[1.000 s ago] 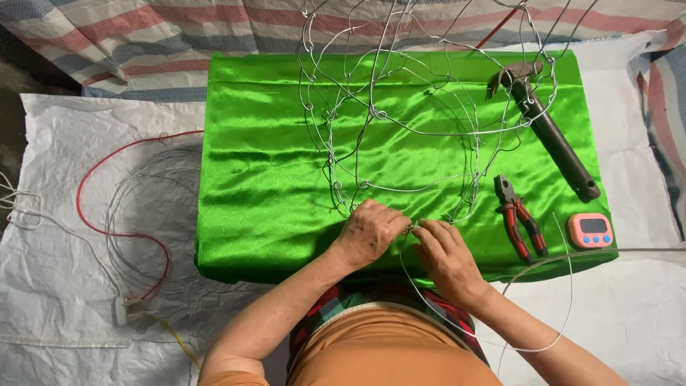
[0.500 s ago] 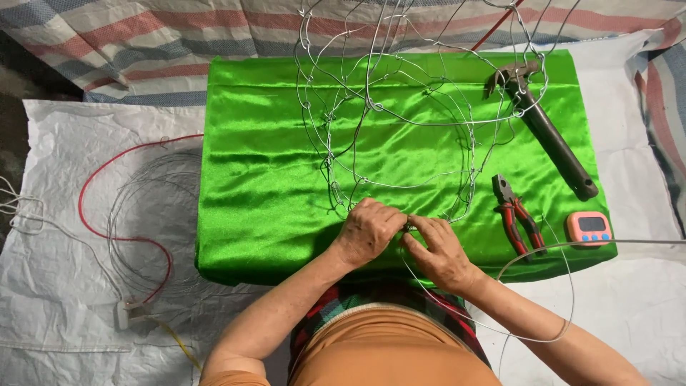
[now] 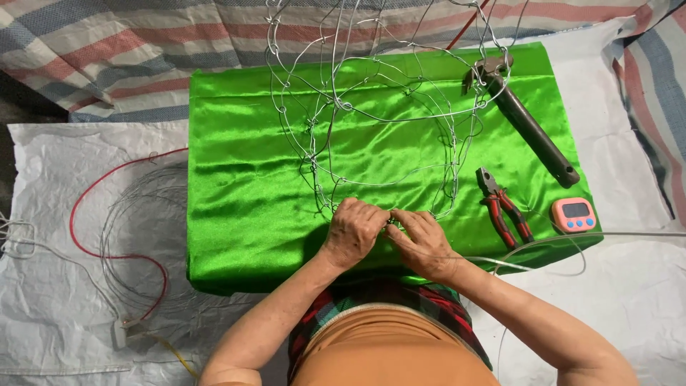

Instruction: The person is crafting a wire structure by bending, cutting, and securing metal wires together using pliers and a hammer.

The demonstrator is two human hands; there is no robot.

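Green satin cloth (image 3: 250, 214) covers the counter. On it stands a wire frame (image 3: 371, 121) of thin silvery loops twisted into open mesh. At its near edge, left hand (image 3: 354, 232) and right hand (image 3: 421, 243) meet, fingers pinched on the wire. Right of the frame lies a small pink timer (image 3: 573, 214).

Wire frame (image 3: 371, 107) on the cloth (image 3: 243, 214); hammer (image 3: 525, 121), pliers (image 3: 504, 211), timer (image 3: 574, 214) to its right

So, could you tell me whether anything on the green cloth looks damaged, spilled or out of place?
Nothing stands out. Both hands, left hand and right hand, meet on the wire frame; the hammer, pliers and pink timer lie undisturbed.
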